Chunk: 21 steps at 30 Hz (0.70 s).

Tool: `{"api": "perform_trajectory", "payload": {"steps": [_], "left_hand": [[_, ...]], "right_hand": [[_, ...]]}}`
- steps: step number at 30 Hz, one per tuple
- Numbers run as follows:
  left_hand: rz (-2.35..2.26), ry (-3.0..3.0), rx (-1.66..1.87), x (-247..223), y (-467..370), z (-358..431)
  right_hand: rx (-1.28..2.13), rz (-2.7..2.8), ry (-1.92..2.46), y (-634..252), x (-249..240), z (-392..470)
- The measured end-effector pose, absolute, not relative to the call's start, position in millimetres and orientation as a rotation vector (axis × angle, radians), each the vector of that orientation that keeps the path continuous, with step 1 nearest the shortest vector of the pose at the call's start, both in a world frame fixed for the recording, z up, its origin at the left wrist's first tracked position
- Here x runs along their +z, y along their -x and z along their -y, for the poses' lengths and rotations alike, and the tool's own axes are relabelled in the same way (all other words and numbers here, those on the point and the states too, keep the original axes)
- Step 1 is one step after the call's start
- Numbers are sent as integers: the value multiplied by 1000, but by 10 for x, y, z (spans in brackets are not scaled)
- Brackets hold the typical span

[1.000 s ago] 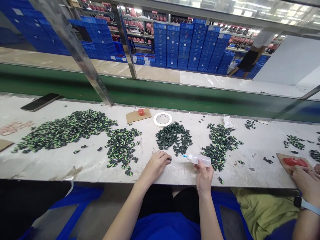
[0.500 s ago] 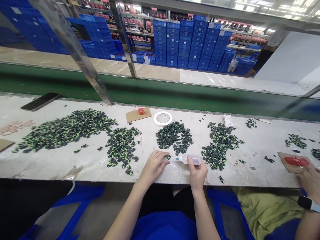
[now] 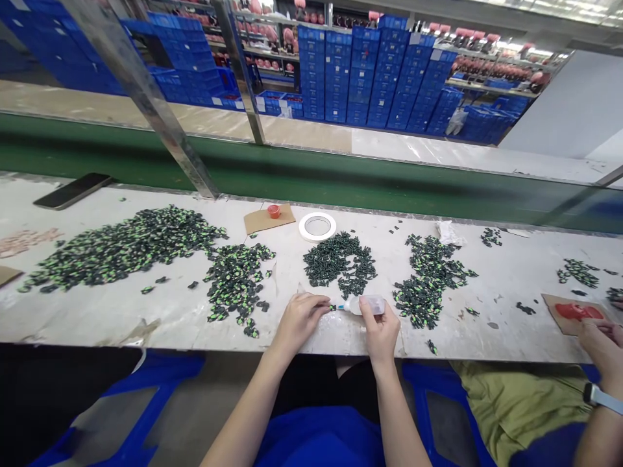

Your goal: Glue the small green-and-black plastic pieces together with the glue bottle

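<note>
My left hand [image 3: 302, 319] pinches a small black-and-green piece [image 3: 333, 307] between thumb and fingertips, just above the table. In my right hand [image 3: 381, 327] is a clear squeeze bottle [image 3: 366, 304], lying nearly level. Its thin blue tip [image 3: 341, 307] points left and is at or very close to the piece; I cannot tell if they touch. Right behind my hands lies a pile of small dark green pieces [image 3: 335, 263]. Piles of black-and-green pieces lie to the left [image 3: 233, 282] and right [image 3: 428, 282].
A white tape roll [image 3: 304, 235] and cardboard with a red cup [image 3: 274, 211] lie at the back. A phone [image 3: 73, 191] rests far left. At right, a co-worker's hand [image 3: 603, 344] is beside red material on cardboard [image 3: 555, 302]. A metal post [image 3: 160, 117] rises behind the table.
The bottle's tip has moved left to the small piece, and my right hand has shifted slightly left with it. The camera view has tilted a little. A person at the back right is out of view.
</note>
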<state>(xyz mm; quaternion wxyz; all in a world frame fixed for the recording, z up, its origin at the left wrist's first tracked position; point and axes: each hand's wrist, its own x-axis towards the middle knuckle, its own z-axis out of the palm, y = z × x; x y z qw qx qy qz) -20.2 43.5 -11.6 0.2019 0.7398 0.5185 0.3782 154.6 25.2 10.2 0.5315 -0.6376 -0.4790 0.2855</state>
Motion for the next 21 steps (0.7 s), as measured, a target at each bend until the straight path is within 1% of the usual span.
{"api": "perform_trajectory", "payload": {"steps": [21], "left_hand": [[-1484, -2057, 1038, -99, 195, -434]], "right_hand": [[670, 1139, 1537, -1535, 96, -255]]}}
